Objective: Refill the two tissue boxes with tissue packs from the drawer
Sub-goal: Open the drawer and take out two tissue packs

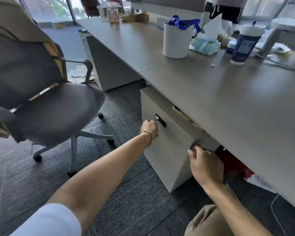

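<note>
A pale drawer cabinet stands under the grey desk, with a black lock on its top drawer front. My left hand is curled on the left edge of the drawer front, just below the lock. The fingers of my right hand are hooked on the front's right edge. The drawers look closed, so their contents are hidden. On the desk lies a soft blue-green tissue pack with a white tissue sticking up. I cannot make out any tissue boxes.
A grey office chair stands close on the left. On the desk are a white round bin holding a blue lanyard and a dark blue cup. Red and white items lie under the desk, right of the cabinet.
</note>
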`<state>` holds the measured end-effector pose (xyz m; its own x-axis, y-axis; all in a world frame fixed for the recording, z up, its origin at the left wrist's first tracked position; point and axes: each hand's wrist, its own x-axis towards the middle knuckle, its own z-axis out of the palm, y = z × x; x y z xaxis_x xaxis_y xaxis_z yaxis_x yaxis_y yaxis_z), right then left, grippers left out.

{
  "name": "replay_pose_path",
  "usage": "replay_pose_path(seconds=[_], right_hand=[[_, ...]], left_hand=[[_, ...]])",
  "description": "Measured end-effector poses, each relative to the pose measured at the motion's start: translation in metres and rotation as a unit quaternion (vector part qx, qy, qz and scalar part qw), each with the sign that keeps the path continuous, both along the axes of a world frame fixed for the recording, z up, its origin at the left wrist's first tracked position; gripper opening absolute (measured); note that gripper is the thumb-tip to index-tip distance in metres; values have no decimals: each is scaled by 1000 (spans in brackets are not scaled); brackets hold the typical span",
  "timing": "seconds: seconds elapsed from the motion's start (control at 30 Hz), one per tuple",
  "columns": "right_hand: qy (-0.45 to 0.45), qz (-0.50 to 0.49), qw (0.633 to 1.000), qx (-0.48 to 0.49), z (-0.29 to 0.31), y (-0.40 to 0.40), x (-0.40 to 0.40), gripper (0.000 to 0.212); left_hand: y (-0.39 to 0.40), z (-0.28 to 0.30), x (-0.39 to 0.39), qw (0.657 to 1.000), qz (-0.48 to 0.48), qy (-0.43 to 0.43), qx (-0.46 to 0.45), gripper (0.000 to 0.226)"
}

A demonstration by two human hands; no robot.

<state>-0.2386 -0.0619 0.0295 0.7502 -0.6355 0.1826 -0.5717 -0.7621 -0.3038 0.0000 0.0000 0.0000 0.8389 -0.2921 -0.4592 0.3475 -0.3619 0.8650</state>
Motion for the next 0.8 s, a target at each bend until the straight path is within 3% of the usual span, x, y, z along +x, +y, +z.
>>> replay_pose_path(seconds=[0.17, 0.47, 0.7, 0.8], right_hand=[[-1, 6, 999, -38, -3, -17, 7, 32], [-63, 53, 996, -42, -16, -28, 9, 23], [-87, 87, 991, -47, -20, -32, 8, 26], [-85, 130, 986, -53, -19, -21, 8, 26]], left_hand=[[-14, 1, 5, 1000, 12, 0, -29, 22], [-27, -13, 9, 994, 44, -100, 14, 29], [-24, -16, 8, 995, 56, -85, -7, 29], [-10, -14, 3, 991, 104, -68, -39, 32]])
